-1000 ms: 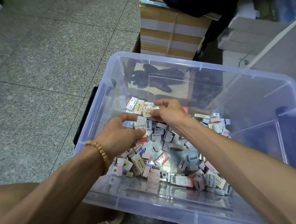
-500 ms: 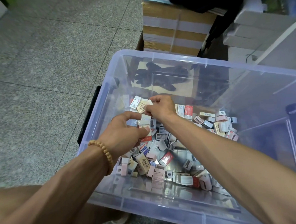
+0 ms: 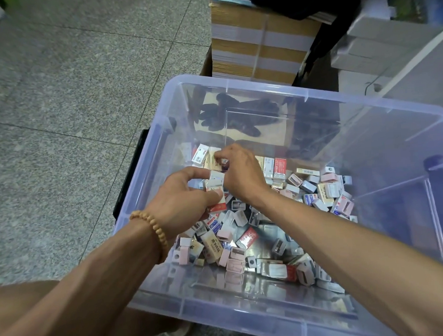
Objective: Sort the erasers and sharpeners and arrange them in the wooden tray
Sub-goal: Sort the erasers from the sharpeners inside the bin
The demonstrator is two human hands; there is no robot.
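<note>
Here the person works inside a clear plastic bin (image 3: 176, 113) on the floor, not in any wooden tray, which is out of view. The left hand (image 3: 183, 203) grips a small stack of erasers (image 3: 214, 191) between thumb and curled fingers. The right hand (image 3: 237, 173) pinches one eraser (image 3: 216, 161) at its fingertips and sets it against a row of erasers (image 3: 273, 167) standing along the far wall. Loose sharpeners (image 3: 294, 180) and more erasers lie mixed across the bottom, mostly toward the right and near side.

To do this step well, the person should probably seat the pinched eraser upright, flush with its neighbours and label facing the same way, and let go only when it stands by itself. The left hand would do best to keep its stack squared, so the next piece slides off cleanly. Sharpeners should stay out of the row.

Compared with half a second ago, the right hand has reached slightly farther toward the left end of the row, and the eraser it holds sits lower, nearer the others. The left hand has barely shifted and holds the same stack.
</note>
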